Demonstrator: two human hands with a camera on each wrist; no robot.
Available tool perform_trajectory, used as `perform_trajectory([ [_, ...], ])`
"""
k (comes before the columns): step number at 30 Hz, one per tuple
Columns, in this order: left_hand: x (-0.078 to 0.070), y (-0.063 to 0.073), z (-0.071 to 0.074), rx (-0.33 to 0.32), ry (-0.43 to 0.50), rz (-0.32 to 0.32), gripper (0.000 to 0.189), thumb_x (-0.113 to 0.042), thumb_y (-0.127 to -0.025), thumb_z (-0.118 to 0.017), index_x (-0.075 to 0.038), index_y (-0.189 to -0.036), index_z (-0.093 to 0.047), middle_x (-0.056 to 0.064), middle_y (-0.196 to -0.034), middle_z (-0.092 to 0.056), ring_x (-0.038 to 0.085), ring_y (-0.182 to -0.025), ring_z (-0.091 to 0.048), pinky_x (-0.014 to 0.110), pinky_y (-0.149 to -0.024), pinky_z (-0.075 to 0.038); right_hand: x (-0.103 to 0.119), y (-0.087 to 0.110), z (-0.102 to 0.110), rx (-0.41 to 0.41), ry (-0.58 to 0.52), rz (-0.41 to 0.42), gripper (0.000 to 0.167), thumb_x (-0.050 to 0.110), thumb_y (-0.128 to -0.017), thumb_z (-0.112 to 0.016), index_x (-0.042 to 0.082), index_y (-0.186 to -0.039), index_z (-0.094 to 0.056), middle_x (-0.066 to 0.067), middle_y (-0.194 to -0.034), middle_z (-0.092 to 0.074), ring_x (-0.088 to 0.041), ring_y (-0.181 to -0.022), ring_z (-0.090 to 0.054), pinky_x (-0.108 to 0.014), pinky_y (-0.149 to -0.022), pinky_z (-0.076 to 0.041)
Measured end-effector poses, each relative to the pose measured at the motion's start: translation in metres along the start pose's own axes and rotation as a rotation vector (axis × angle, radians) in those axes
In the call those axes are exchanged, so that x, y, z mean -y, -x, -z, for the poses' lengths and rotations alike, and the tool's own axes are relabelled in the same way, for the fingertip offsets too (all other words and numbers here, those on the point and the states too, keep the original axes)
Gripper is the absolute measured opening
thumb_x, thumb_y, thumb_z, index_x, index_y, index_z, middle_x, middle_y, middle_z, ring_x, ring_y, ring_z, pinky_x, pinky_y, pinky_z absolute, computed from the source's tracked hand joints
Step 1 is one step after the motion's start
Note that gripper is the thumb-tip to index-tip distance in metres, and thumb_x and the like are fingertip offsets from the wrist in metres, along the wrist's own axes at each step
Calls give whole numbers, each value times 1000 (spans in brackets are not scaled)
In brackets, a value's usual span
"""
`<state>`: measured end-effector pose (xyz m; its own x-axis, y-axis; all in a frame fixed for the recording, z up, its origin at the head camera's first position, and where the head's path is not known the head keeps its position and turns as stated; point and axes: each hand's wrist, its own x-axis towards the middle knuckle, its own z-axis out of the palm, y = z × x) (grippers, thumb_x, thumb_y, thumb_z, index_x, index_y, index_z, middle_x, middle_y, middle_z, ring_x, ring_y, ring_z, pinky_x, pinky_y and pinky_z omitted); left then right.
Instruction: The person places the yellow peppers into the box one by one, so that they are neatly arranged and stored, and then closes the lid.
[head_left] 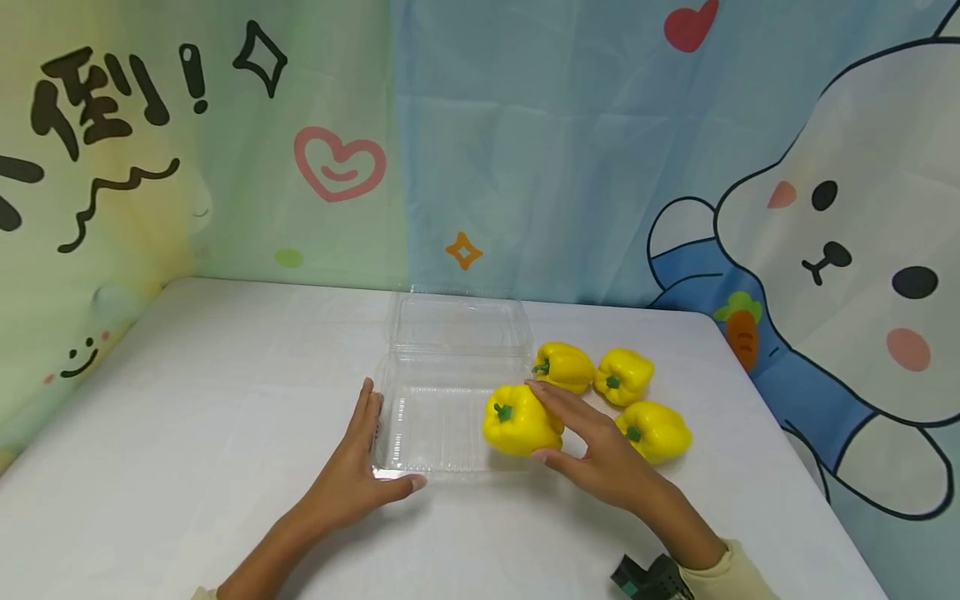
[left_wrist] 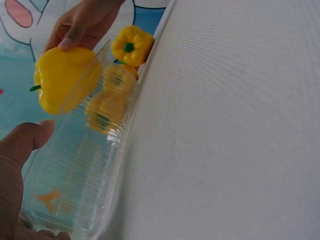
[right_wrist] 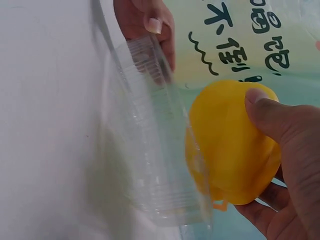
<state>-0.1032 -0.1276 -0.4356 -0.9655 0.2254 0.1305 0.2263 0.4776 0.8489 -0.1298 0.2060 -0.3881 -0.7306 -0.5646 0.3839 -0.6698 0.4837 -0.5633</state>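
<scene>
While the right hand grips a glossy yellow bell pepper with a green stem, its thumb and fingers clamped on the sides, the pepper hangs over the right part of a clear, ribbed plastic container. The container's clear hinged lid lies folded back toward the far edge of the white worktop. Beside the container's left wall is the left hand, its fingers straight and its thumb spread apart from them near the front corner; whether it touches the plastic, I cannot tell. Between the container and the worktop's right edge lie three more yellow peppers, close together: a far-left pepper, a far-right pepper and a near pepper. A black device sits at the right wrist, by a pale sleeve. Past the worktop's far edge hangs a printed cartoon backdrop.
</scene>
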Motion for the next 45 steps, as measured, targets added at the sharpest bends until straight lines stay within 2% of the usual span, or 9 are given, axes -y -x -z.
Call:
perform_trajectory([
  [11,1,0,-1,-4,27,-13,125,-45,-71,-85,-3,-156,-2,5,-162,10,30,-146,-5,56,-111,-18,0,0,-8,49,9,21,71,17,-89,-72,10,-151,-37,-5,-152,-38,-21,-139,-34,-24,-109,-27],
  [13,1,0,-1,-4,25,-13,125,-45,-72,-84,-4,-156,-2,5,-162,10,29,-146,-5,56,-111,-18,2,1,-10,58,14,5,71,18,-90,-71,12,-151,-36,-4,-153,-37,-22,-139,-34,-28,-110,-28],
  [18,0,0,0,-5,25,-12,125,-45,-72,-84,-5,-156,-1,6,-162,9,30,-146,-7,57,-111,-18,1,0,-21,86,-28,-11,71,22,-92,-69,14,-152,-33,-2,-154,-35,-22,-139,-34,-35,-109,-31],
  [24,0,0,-1,0,22,-12,125,-45,-72,-84,-6,-156,0,7,-162,9,31,-146,-7,58,-111,-18,-3,-1,-31,79,-60,22,72,19,-89,-73,15,-149,-34,-1,-152,-38,-22,-138,-37,-33,-111,-30],
  [31,0,1,-1,4,33,3,125,-47,-72,-83,-9,-156,1,5,-162,10,29,-146,-7,56,-112,-18,-3,-1,-31,100,-39,-11,69,22,-90,-71,17,-150,-38,-2,-152,-38,-23,-138,-36,-43,-108,-33],
  [39,0,1,-1,9,2,1,125,-50,-73,-82,-6,-156,1,5,-162,11,30,-146,-5,57,-111,-18,0,-3,-32,143,-40,-57,68,28,-93,-67,16,-152,-36,-4,-154,-34,-21,-140,-32,-45,-110,-31],
  [45,0,1,-3,8,3,-1,124,-49,-74,-82,-3,-155,-1,5,-162,10,31,-146,-6,56,-111,-20,1,-4,-35,148,-24,-83,63,25,-98,-61,13,-153,-33,-2,-154,-31,-22,-139,-28,-48,-110,-30],
])
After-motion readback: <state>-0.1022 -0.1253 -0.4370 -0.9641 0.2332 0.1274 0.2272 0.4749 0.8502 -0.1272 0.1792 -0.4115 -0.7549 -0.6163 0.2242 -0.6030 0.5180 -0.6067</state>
